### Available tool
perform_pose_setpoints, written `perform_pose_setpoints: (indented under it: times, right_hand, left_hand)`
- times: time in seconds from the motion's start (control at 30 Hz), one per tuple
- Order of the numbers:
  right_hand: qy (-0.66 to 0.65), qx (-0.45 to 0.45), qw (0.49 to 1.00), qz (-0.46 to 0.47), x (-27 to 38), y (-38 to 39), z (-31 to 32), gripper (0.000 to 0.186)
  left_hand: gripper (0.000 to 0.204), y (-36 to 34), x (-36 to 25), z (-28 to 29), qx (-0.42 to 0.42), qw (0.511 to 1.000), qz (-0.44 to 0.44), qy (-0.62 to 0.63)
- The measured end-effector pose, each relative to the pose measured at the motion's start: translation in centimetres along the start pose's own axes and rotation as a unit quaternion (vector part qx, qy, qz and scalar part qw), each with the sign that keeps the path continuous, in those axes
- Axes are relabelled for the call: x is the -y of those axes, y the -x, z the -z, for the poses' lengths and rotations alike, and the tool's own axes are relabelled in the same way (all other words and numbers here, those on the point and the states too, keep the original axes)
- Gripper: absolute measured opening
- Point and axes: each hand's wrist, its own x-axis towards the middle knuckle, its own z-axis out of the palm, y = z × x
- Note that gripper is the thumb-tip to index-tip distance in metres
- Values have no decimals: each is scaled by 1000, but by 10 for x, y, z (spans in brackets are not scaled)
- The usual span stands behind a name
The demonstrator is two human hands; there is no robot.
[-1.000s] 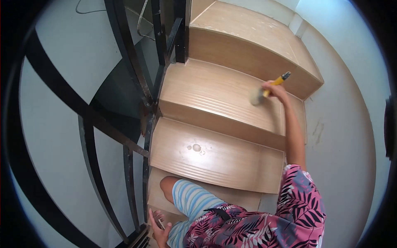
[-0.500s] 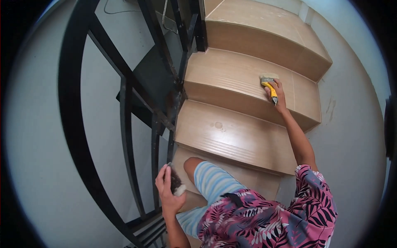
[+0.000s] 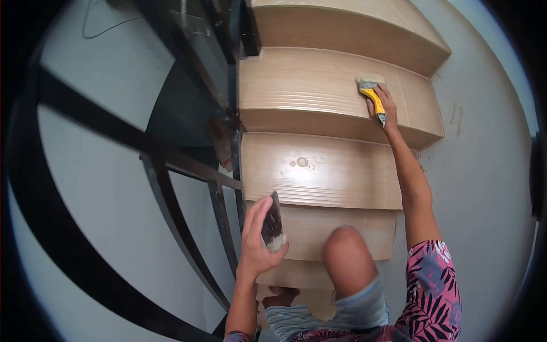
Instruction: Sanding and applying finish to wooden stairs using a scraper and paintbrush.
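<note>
My right hand (image 3: pixel 383 105) is closed round the yellow handle of a wide paintbrush (image 3: pixel 376 98). Its pale bristles rest at or just over a beige tiled step (image 3: pixel 302 74), towards the right side. Lower down at the left, my left hand (image 3: pixel 259 239) grips a dark, flat, rectangular piece (image 3: pixel 274 223) with a whitish, smeared lower end; its exact kind is unclear. That hand is above the lower steps, near the railing. On the step between the two hands lie a few roundish wet or dusty spots (image 3: pixel 302 162).
A black metal railing (image 3: pixel 108 119) runs down the left side, with a drop beyond it. A grey wall (image 3: pixel 478 171) borders the steps on the right. More steps rise ahead. My bent knee (image 3: pixel 347 256) is over the lower steps, and a cable (image 3: pixel 108 31) lies at the far left.
My left hand has moved right and up with the dark piece. The view has shifted, and my knee has come forward and right. The paintbrush stays over the same step.
</note>
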Motion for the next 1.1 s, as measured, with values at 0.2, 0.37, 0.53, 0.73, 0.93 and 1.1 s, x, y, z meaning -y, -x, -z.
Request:
perform_pose_setpoints:
  times: [0.2,0.37,0.53,0.73,0.93,1.1]
  right_hand:
    - [-4,-59,998,-4,-7,-16,-8,37]
    - [-233,-52,869,-433,86,-74,13,17]
    - [-220,109,943,-225,137,-87,-42,36]
    - [-259,169,906,-288,139,-140,-16,35]
    - [-319,210,798,-465,77,-124,-16,26]
    - [-281,194,689,-640,62,-105,-11,33]
  left_hand:
    - [75,-123,45,12,-44,999,-12,5]
    - [72,-235,63,22,-46,992,-58,-105]
    - [80,-318,107,-34,-32,985,19,-168]
    - [82,-373,184,-47,-76,944,110,-301]
    - [87,-376,191,-72,-83,945,126,-290]
    - [87,-380,190,-73,-81,945,139,-283]
